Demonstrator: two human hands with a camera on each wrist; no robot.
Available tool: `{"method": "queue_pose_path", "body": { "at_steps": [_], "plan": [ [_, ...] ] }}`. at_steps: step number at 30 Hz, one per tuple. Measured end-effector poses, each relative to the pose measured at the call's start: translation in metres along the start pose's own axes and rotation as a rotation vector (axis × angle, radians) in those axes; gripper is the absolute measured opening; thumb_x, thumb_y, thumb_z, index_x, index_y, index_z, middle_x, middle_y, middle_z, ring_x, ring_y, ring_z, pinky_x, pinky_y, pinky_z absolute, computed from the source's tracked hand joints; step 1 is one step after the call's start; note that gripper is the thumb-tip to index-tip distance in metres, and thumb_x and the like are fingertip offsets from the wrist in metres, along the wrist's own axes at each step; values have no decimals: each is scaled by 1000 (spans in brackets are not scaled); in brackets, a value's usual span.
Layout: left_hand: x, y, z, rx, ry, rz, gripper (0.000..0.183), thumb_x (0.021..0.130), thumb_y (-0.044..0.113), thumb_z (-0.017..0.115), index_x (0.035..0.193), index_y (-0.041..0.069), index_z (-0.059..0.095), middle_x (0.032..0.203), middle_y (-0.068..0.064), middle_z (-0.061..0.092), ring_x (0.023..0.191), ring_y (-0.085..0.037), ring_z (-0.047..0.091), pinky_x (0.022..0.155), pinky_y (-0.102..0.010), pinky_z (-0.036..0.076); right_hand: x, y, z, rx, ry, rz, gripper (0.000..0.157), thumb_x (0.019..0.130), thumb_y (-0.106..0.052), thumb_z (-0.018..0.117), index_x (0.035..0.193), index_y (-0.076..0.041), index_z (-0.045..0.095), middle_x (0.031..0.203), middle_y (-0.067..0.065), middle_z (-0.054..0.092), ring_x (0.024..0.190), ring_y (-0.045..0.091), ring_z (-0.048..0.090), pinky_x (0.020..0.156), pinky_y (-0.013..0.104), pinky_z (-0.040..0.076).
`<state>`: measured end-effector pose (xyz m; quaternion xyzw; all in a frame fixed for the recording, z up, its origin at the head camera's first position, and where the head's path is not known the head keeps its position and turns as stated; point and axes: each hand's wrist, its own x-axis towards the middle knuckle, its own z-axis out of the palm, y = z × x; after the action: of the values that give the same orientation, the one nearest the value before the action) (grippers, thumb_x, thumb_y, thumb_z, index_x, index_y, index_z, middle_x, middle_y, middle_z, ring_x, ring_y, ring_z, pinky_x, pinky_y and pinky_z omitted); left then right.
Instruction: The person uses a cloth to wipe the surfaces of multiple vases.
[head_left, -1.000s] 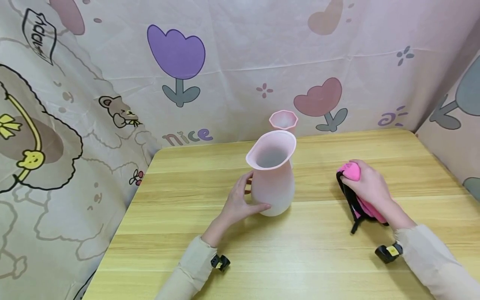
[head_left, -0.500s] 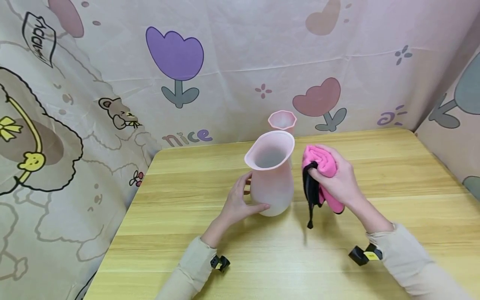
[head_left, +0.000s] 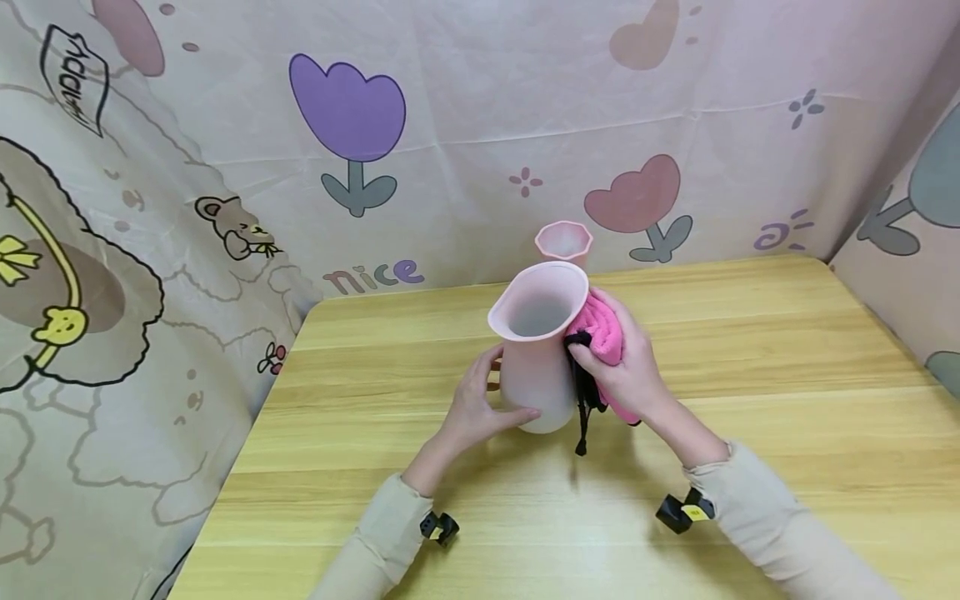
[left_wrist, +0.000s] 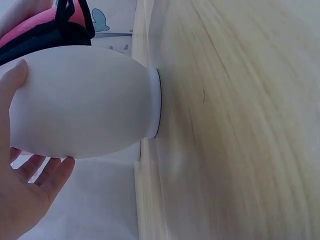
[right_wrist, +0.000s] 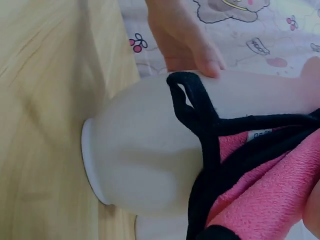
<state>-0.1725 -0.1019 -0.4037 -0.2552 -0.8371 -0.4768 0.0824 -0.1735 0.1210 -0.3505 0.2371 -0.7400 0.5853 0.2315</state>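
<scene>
A pale pink and white frosted vase (head_left: pixel 536 367) with a flared, lipped mouth stands upright on the wooden table. My left hand (head_left: pixel 480 404) grips its left side, thumb across the front and fingers round the back. In my right hand (head_left: pixel 633 367) is a bunched pink cloth (head_left: pixel 600 329) with black edging and a hanging black loop. The cloth lies right at the vase's right side, below the rim. Seen from the left wrist, the vase's body (left_wrist: pixel 85 105) rests on its narrow foot. From the right wrist, the cloth (right_wrist: pixel 270 190) covers part of the vase (right_wrist: pixel 145 150).
Behind the vase stands a second, pink-rimmed vase (head_left: pixel 564 242), mostly hidden by the first one. Patterned cloth walls (head_left: pixel 465 150) rise at the back and sides of the wooden table (head_left: pixel 360 417). Small black cameras sit on both wrists.
My right hand has lifted the pink cloth from the table on the right and brought it left to the vase's side. My left hand has kept its grip on the vase.
</scene>
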Motion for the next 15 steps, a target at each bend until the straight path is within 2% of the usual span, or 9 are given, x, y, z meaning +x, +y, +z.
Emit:
{"method": "queue_pose_path", "body": {
  "at_steps": [2,4,7,8,9,11,14,15],
  "plan": [
    [0,0,0,-11,1,2,94,59,24,85,136,11,33,125,-8,47,107,-23,49,80,-35,51,-1,2,2,75,-24,-44,66,81,-21,65,137,-2,35,131,17,45,116,10,45,100,20,35],
    [-1,0,0,-15,-2,6,94,59,23,85,136,9,33,126,-10,47,107,-25,49,80,-37,51,-2,4,5,234,-58,-76,73,84,-32,59,139,2,26,138,21,35,125,15,37,105,22,29],
    [-1,0,0,-7,-9,2,93,60,24,85,137,11,33,126,-9,47,107,-23,49,80,-35,51,-2,7,8,523,-133,-105,78,87,-34,49,141,7,10,146,24,16,135,23,20,111,26,18],
    [-1,0,0,-1,-10,1,93,60,24,85,137,12,33,126,-7,47,107,-22,48,80,-34,51,-2,7,8,562,-151,-109,78,87,-32,47,141,8,7,147,24,12,136,24,16,111,26,16],
    [-1,0,0,2,-8,1,92,61,25,84,137,12,33,126,-7,47,107,-21,48,80,-33,51,-3,8,7,549,-164,-118,77,87,-30,45,141,8,6,147,24,10,136,24,14,112,26,14],
    [-1,-1,0,10,-5,2,91,62,26,84,137,14,33,125,-5,47,106,-19,48,80,-31,51,-4,10,4,438,-174,-138,74,88,-28,43,142,6,6,148,23,10,136,22,15,112,25,13],
    [-1,-2,1,13,1,14,91,62,27,83,137,15,33,125,-5,47,106,-19,49,80,-32,51,-6,11,-2,162,-152,-154,69,90,-28,43,142,4,12,146,22,18,134,19,23,110,23,16],
    [-1,-3,1,11,2,18,91,62,27,83,137,15,33,125,-5,47,105,-19,49,79,-33,51,-6,11,-3,107,-151,-145,68,91,-27,45,143,3,13,146,21,19,133,18,25,110,23,17]
  ]
}}
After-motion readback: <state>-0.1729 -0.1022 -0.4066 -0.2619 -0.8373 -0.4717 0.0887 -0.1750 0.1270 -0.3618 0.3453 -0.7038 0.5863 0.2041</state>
